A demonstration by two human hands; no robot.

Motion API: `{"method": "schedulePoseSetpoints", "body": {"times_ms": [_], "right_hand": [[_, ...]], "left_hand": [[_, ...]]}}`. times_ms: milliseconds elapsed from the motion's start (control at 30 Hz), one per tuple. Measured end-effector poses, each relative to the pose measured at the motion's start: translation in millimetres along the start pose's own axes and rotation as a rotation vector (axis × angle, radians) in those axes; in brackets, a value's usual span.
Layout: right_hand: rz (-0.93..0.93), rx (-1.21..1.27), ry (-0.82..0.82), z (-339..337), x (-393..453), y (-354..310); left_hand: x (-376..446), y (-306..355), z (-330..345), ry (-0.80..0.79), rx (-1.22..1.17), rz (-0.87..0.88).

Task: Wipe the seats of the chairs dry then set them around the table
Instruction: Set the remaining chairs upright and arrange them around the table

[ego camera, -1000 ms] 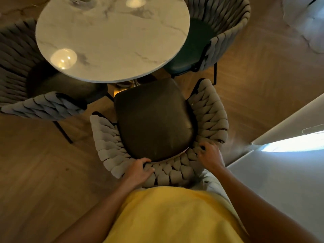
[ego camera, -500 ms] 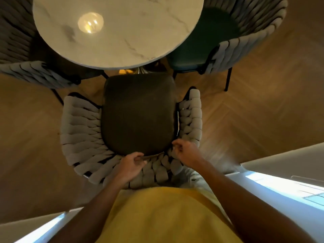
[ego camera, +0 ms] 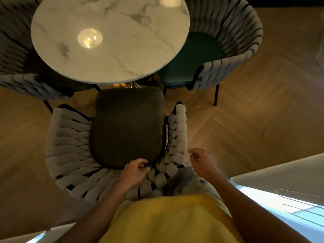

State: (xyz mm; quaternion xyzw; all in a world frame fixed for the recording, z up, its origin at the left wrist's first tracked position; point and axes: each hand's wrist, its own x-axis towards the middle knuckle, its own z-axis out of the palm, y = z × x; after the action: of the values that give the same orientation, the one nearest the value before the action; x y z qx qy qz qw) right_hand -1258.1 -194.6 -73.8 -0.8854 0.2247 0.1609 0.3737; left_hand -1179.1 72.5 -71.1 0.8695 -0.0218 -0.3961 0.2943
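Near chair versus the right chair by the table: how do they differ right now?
The near chair has a dark brown seat; the right chair has a green one. The near chair's seat shows whole, its front edge just at the table rim; the right chair's seat is partly tucked under the tabletop. The left hand rests on the near chair's back; nothing touches the right chair. Both have grey woven wraparound backs.

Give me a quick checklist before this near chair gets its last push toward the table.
1. Left hand holding the near chair backrest: ok.
2. Right hand on the chair: not ok, off it and holding nothing.
3. Dark seat dry: cannot tell.
4. Seat front facing the marble table: ok.
5. Gap to the green-seat chair on the right: ok.
6. Cloth in view: not ok.
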Motion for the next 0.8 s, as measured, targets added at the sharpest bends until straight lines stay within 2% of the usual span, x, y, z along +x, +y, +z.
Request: {"method": "schedulePoseSetpoints", "body": {"times_ms": [300, 567, 800], "right_hand": [[0.037, 0.004, -0.082, -45, 37, 65], [-0.02, -0.148, -0.163, -157, 105, 150], [-0.028, -0.28, -0.218, -243, 147, 194]], "left_hand": [[23, 64, 33, 0.041, 0.012, -0.054], [50, 165, 101, 0.225, -0.052, -0.186], [57, 222, 122, 0.35, -0.054, -0.229]]}}
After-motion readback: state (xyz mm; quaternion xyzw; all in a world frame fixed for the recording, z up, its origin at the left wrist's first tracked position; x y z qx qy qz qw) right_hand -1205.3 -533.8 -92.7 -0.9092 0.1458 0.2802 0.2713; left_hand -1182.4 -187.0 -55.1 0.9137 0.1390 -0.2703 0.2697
